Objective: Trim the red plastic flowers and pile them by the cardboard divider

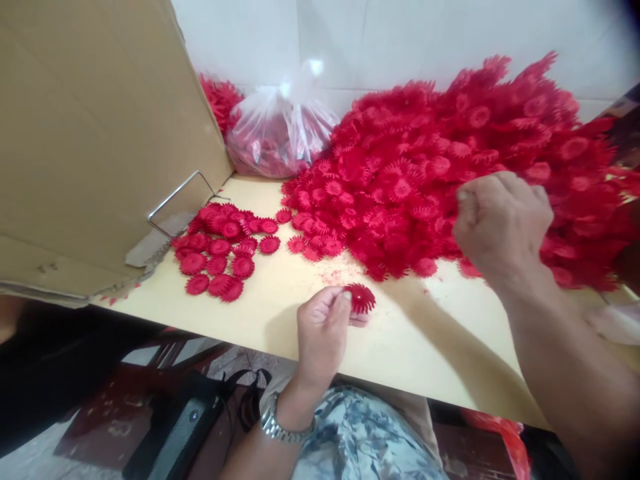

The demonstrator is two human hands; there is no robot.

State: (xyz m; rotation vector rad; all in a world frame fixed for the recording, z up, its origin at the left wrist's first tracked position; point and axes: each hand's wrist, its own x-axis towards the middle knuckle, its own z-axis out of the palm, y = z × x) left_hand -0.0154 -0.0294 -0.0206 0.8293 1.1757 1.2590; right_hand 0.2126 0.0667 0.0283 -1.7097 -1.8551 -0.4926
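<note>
Disc [363, 299], pinched by the left hand [323, 327] above the surface [400, 353], looks light and stiff, its teeth perhaps fragile; the flat middle seems safest to hold. The right hand [503, 220] makes a fist by the red heap [395, 187], contents hidden; bare room lies between the hands, towards the near edge.

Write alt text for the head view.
The left hand holds a red toothed disc over a pale table; the curled right hand appears in front of a large heap of similar discs. A smaller pile lies near a cardboard panel.
</note>
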